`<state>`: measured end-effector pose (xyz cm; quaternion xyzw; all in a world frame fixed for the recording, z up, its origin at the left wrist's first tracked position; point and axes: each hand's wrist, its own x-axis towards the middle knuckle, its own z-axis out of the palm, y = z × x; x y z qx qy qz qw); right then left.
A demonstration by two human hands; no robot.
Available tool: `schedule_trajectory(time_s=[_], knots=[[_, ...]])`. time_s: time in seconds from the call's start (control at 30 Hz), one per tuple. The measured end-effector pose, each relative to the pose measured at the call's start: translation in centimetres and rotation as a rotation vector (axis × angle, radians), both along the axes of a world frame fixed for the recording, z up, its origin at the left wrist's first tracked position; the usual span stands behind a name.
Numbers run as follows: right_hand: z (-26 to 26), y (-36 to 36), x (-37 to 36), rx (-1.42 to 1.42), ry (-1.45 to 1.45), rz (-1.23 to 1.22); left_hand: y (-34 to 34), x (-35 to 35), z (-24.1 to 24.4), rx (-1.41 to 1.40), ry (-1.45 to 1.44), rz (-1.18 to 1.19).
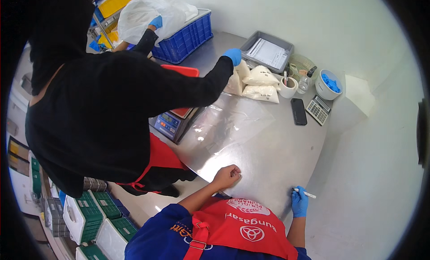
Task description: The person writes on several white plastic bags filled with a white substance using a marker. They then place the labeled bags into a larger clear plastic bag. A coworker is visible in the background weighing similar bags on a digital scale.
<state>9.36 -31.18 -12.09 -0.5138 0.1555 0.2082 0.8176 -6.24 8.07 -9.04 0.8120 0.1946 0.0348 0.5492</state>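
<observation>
My left hand point(227, 176) is bare and rests at the near edge of the stainless steel table point(265, 152). Its fingers are loosely curled, and I see nothing held in them. A blue glove covers my right hand point(299, 204), which grips a white marker pen point(307, 193) at the table's right edge. Clear plastic bags point(231, 120) lie flat on the steel beyond my left hand. Farther off, tied bags of pale powder point(261, 94) with handwriting on them are stacked, close to a co-worker's gloved hand point(232, 56).
The co-worker point(90, 115) stands left, other hand at a large plastic bag point(144, 20) by a blue crate point(184, 36). A digital scale point(168, 125) sits beside them. Along the back right are a grey tray point(289, 47), spray bottle point(305, 82), white bucket point(326, 90), phone point(298, 111) and calculator point(318, 109).
</observation>
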Motion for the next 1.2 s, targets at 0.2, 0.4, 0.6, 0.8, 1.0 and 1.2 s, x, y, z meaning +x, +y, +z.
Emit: schedule_trajectory(time_s=[0.2,0.4,0.6,0.8,1.0,1.2], knots=[[1.4,1.2,-0.4,-0.048,0.005,-0.057,3.3,2.5,4.8,0.013,-0.087,0.059],[0.1,0.7,-0.7,-0.095,-0.048,-0.063,9.8,5.1,10.5,0.215,-0.35,0.219],[-0.2,1.4,-0.6,-0.117,-0.051,-0.125,22.8,7.6,15.6,0.666,-0.518,0.628],[2.1,5.6,-1.4,-0.122,-0.067,-0.143,37.9,11.2,16.8,0.944,0.131,0.577],[5.4,11.9,-1.9,-0.129,-0.139,-0.078,49.3,11.9,11.1,0.933,0.492,0.258],[7.4,15.0,-3.0,-0.069,-0.19,-0.117,51.8,14.0,8.7,0.994,0.486,0.276]])
